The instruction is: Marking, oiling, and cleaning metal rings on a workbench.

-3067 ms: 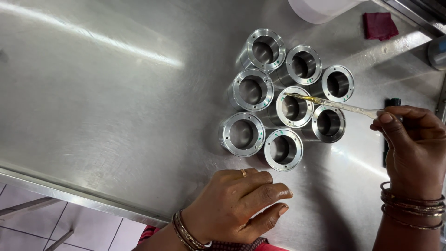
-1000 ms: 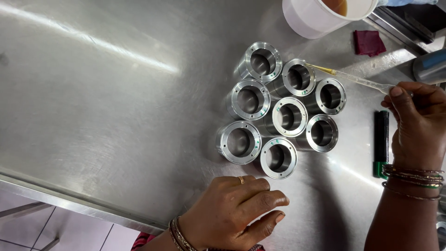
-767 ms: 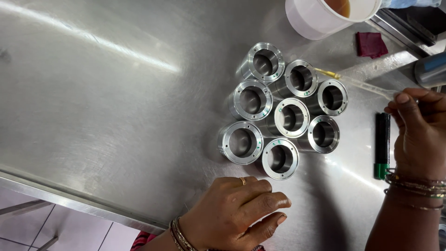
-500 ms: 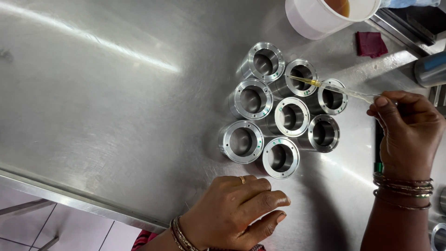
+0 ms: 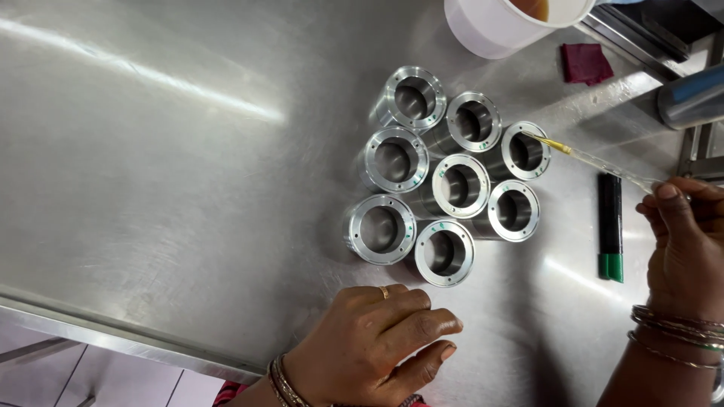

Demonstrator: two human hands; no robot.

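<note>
— Pipette [image 5: 596, 160] first: where does it sit?
— Right of centre, slanting from the right hand [image 5: 690, 245] up-left to the rings. It is thin and clear, with a yellow tip that touches the rim of the top-right ring [image 5: 526, 151].
— How is that hand set?
— Fingers pinched narrowly around the pipette's back end at the right edge of the frame; bangles show on the wrist below.
— And the rings?
— Seven short metal rings [image 5: 445, 188] stand upright in a tight cluster at centre frame, open bores facing up, small green marks on their rims. Neighbours touch or stand just beside one another.
— The other hand?
— The left hand [image 5: 373, 343] lies at bottom centre, palm down on the table [image 5: 166, 173], fingers loosely curled, holding nothing. It has a ring on one finger and bangles on the wrist. It is near the lowest ring but apart from it.
— What else is around?
— A dark marker [image 5: 609, 226] with a green end lies between the cluster and the right hand. A white cup [image 5: 490, 26] with brown liquid is at the top edge, a dark red cloth [image 5: 587, 62] just right of it. The table is bare steel, its edge at lower left.
</note>
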